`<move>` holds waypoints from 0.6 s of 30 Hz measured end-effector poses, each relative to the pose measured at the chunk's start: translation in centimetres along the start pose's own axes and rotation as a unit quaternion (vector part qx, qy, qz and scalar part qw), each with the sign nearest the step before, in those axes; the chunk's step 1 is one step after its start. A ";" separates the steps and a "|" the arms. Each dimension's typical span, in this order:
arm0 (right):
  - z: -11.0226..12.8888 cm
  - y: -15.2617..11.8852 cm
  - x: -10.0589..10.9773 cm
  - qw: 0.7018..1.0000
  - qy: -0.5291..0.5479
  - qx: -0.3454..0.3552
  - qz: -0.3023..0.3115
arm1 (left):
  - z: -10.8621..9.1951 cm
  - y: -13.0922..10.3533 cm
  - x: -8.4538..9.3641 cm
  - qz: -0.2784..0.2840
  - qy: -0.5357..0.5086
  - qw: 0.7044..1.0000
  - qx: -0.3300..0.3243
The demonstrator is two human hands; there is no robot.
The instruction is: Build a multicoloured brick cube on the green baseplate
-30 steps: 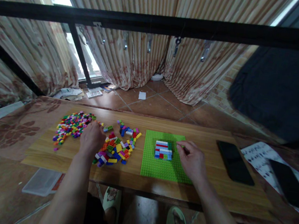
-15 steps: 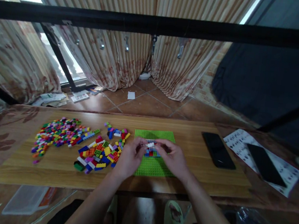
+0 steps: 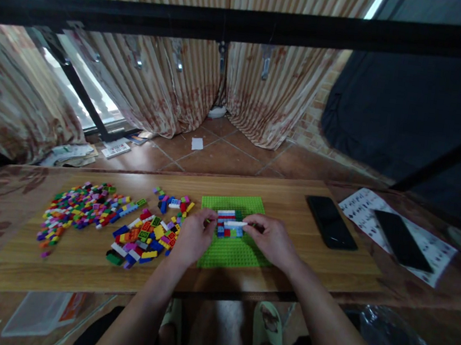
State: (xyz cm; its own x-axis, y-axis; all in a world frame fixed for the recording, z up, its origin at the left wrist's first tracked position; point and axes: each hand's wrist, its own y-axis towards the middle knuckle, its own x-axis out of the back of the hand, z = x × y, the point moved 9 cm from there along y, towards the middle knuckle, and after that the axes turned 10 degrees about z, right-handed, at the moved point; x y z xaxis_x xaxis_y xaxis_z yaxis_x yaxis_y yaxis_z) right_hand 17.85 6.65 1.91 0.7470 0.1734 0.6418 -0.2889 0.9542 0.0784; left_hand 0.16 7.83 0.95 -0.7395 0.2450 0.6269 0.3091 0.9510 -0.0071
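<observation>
A green studded baseplate [image 3: 228,256] lies on the wooden board. On its upper half sits a block of joined bricks [image 3: 226,232] in red, white, blue and green. My right hand [image 3: 271,240] pinches the right end of a long white brick [image 3: 234,225] over these bricks. Beside their left edge is my left hand [image 3: 196,237], its thumb and fingertips pressed together; what is between them, if anything, is too small to make out. Larger loose bricks [image 3: 143,234] are heaped to the left of the baseplate.
A heap of small colourful bricks [image 3: 81,206] covers the far left of the wooden board [image 3: 294,203]. On the right lies a black phone [image 3: 331,222]. Beyond it, a second dark device [image 3: 402,240] rests on a printed sheet [image 3: 362,204]. A dark rail [image 3: 250,25] crosses ahead.
My hands have moved apart, uncovering more of the joined bricks. The white piece between both hands now shows as a long brick at my right fingertips. The view has shifted slightly.
</observation>
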 end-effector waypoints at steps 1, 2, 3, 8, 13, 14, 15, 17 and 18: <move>-0.1 0.0 0.0 1.000 0.000 -0.002 0.004 | 0.4 0.1 0.3 -0.012 0.004 1.000 0.009; -0.2 0.0 -0.1 1.000 0.002 -0.003 0.010 | 0.7 0.1 0.6 -0.021 0.010 1.000 0.019; -0.3 -0.1 -0.3 1.000 0.002 -0.003 0.015 | 1.0 0.1 0.7 -0.027 0.017 0.999 0.031; 0.0 0.0 -1.0 0.999 -0.022 0.017 0.039 | 1.9 0.2 0.3 -0.020 0.047 0.996 0.078; 0.0 0.1 -1.2 0.998 -0.049 0.025 0.039 | 1.9 0.3 -0.5 0.003 0.019 0.997 0.074; 0.0 0.2 -1.2 0.998 -0.049 0.023 0.036 | 1.8 0.3 -0.6 0.007 0.018 0.997 0.075; -0.1 0.2 -1.1 0.998 -0.047 0.021 0.033 | 1.8 0.2 -0.6 0.008 0.019 0.997 0.077; -0.2 0.2 -1.2 0.999 -0.043 0.015 0.030 | 1.6 0.2 -0.7 0.007 0.021 0.996 0.081; -0.3 0.2 -1.2 0.999 -0.040 0.010 0.030 | 1.5 0.2 -0.7 0.006 0.022 0.996 0.081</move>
State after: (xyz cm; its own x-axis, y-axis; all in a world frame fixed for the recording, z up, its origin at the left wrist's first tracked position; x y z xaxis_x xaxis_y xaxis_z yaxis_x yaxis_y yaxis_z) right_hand 17.06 6.73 0.90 0.6785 0.2092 0.7042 -0.3440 0.9375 0.0529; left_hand -0.16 8.11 -0.65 -0.7077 0.2517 0.6601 0.2145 0.9668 -0.1387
